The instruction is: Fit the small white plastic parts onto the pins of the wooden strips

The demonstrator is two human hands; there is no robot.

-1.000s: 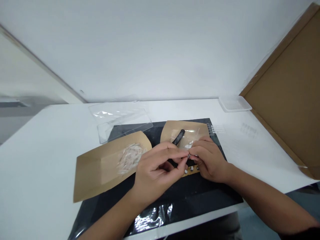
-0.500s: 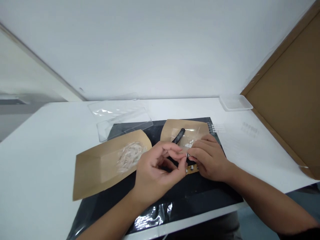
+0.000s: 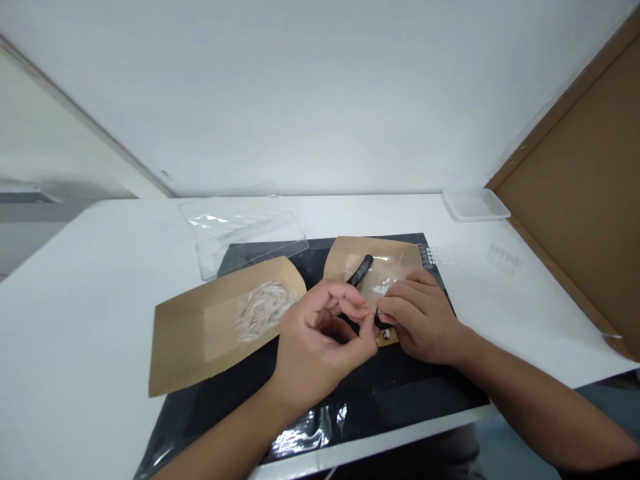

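Right hand [image 3: 425, 320] pinches small metal piece [image 3: 378, 311] at its fingertips; left hand [image 3: 320, 340] meets it, grip unclear. Left upper finger's curled back since earlier; likely mid-adjustment. Orange strip [image 3: 387, 337] between hands.

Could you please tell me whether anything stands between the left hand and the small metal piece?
Nothing visible does: the left hand is right at the small metal piece, which the right hand holds from the other side. Whether the left also touches it is too small to tell.
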